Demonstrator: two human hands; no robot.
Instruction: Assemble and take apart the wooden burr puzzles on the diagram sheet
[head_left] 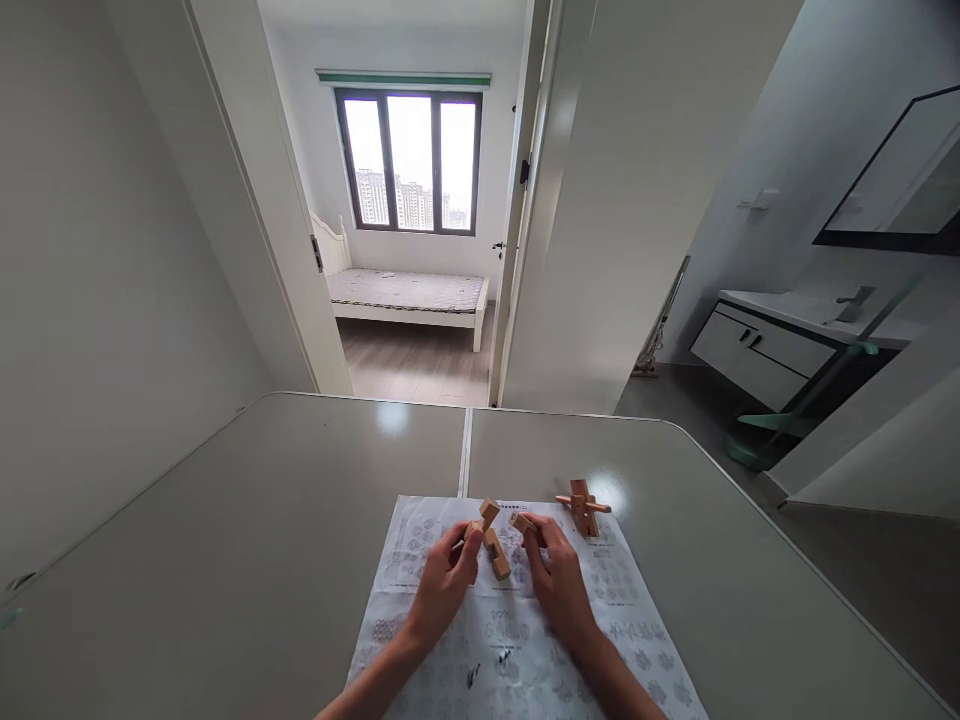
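Note:
My left hand (448, 572) is closed on a small wooden puzzle piece (473, 528), pinched between thumb and fingers. Opposite it, my right hand (551, 568) grips another wooden puzzle piece (523, 523) by its near end. Between the hands, a notched wooden block (496, 555) lies on the printed sheet. A further wooden block (489, 512) shows just beyond my left fingertips; whether it touches the held piece I cannot tell. Under both hands spreads a white instruction sheet (495, 600) covered with small diagrams of puzzle shapes.
An assembled wooden puzzle (583, 507) with crossing bars sits at the sheet's far right corner. The grey table (285, 560) has a seam down its middle. Past its far edge are a doorway, a bed (409, 290) and, to the right, a washbasin cabinet (772, 345).

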